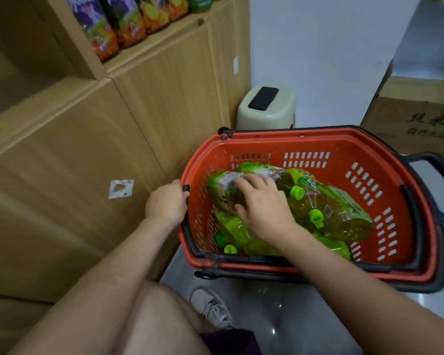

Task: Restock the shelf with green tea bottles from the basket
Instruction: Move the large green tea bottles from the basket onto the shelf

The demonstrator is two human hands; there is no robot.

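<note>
The left hand (166, 203) curls over the rim of the red slotted plastic basket (344, 147); the right hand (263, 203) wraps the topmost green-labelled plastic tea bottle (221, 185), which lies on the pile inside. It looks full, so probably heavy and slick — best gripped mid-body, at the label.

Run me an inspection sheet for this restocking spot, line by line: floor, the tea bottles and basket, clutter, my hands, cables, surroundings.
Surface: glossy grey floor; the red basket stands on it beside the wooden shelf.
Job's things: green tea bottles lie piled on their sides in the basket.
Clutter: black phone on a beige stool behind the basket; cardboard box at right.
Hands: left hand grips the basket's left rim; right hand curls over the top bottle.
Cables: nothing seen.
Surroundings: white wall; colourful packets higher on the shelf; a grey shoe below.
</note>
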